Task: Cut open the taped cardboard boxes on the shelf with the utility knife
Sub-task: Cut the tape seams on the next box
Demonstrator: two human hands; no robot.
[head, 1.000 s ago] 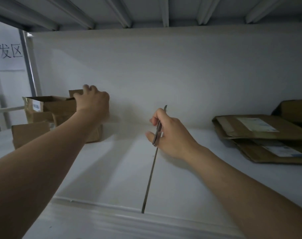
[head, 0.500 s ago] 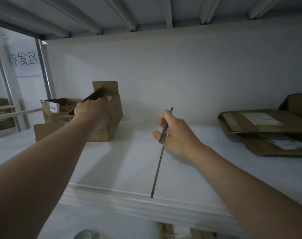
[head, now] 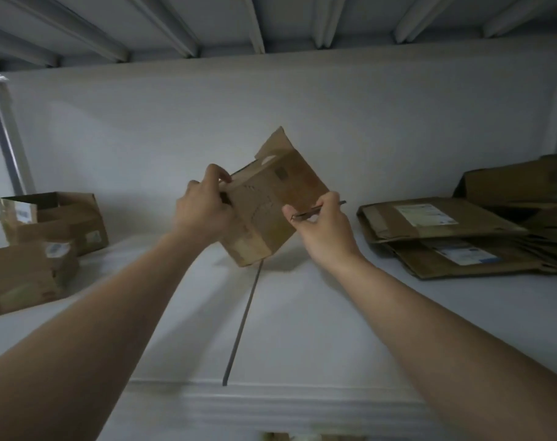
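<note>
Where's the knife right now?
In the head view, the utility knife is pinched in the right hand, middle of the picture, right beside the small cardboard box the left hand holds up, with the flattened boxes further right.

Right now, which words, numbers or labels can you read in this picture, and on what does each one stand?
None can be read.
White labels on the flattened boxes: too blurred.
Labels on the left boxes: too blurred.
Dark stamp on the held box: too blurred.
</note>
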